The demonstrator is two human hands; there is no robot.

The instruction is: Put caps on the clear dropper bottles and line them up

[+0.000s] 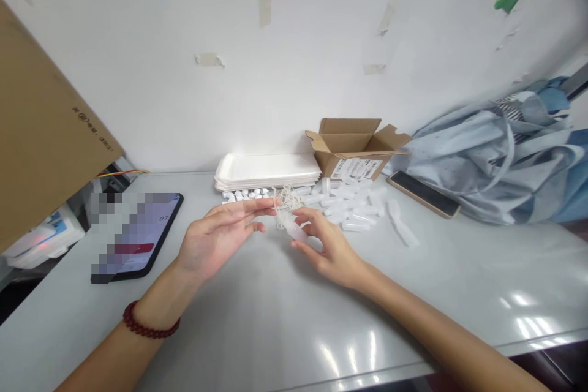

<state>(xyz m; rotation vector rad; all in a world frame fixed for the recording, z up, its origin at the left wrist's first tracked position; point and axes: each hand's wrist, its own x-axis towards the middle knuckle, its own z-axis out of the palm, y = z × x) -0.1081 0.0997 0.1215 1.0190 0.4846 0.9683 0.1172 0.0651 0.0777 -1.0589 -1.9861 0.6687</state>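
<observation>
My right hand [328, 245] closes its thumb and fingers round a small translucent plastic tube [296, 229], tilted just above the table. My left hand [220, 233] faces it with fingers stretched out and the thumb apart; its fingertips reach the edge of a tangle of cream strings [289, 196]. Whether a string touches those fingertips I cannot tell. Behind the left fingers lie several small white caps [243, 195]. Many more translucent tubes [353, 205] are scattered beyond the right hand, on the grey table [257, 331].
A stack of white envelopes [271, 170] lies by the wall beside an open cardboard box [356, 156]. At the left is a large phone or tablet [142, 236]; at the right, a phone [423, 194] and a blue-grey cloth heap [487, 159]. A cardboard sheet [46, 116] leans at far left.
</observation>
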